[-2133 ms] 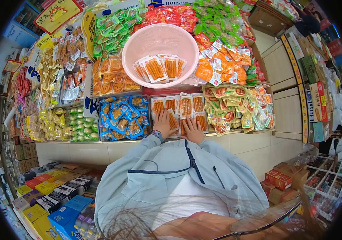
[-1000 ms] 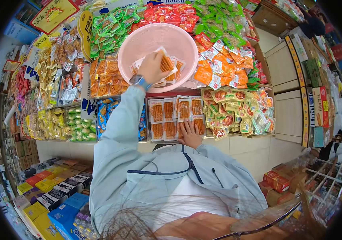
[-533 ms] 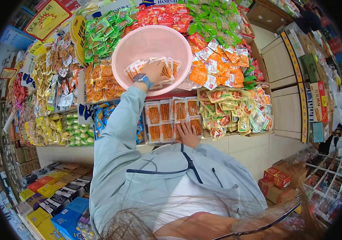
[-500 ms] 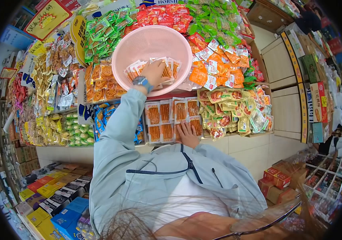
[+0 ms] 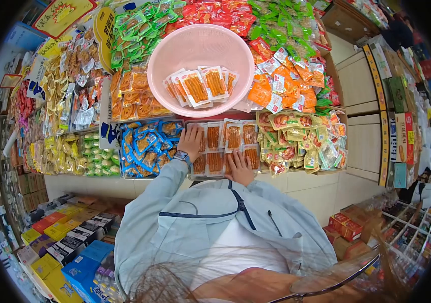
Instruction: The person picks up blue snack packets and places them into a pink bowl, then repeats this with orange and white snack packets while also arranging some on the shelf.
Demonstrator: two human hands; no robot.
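My left hand [image 5: 190,145], a watch on its wrist, lies with straightened fingers on the left side of a tray of clear packs [image 5: 215,163] of reddish-brown sticks. To its right, my right hand [image 5: 240,169] rests fingers spread on the lower packs of the same tray. Neither hand visibly grips a pack. Just beyond the tray, a pink basket [image 5: 200,45] holds several similar packs [image 5: 194,87], overlapping near its front side.
Blue snack packs [image 5: 147,146] are left of the tray, yellowish packs [image 5: 288,134] right of it. Orange packs [image 5: 286,83], green packs [image 5: 145,30] and red packs [image 5: 218,17] surround the basket. Cartons [image 5: 82,270] stand at the lower left, a red box [image 5: 345,226] at the lower right.
My left hand has left the pink basket and come down onto the left of the tray. The packs in the basket are now uncovered. My right hand remains on the tray, shifted slightly right.
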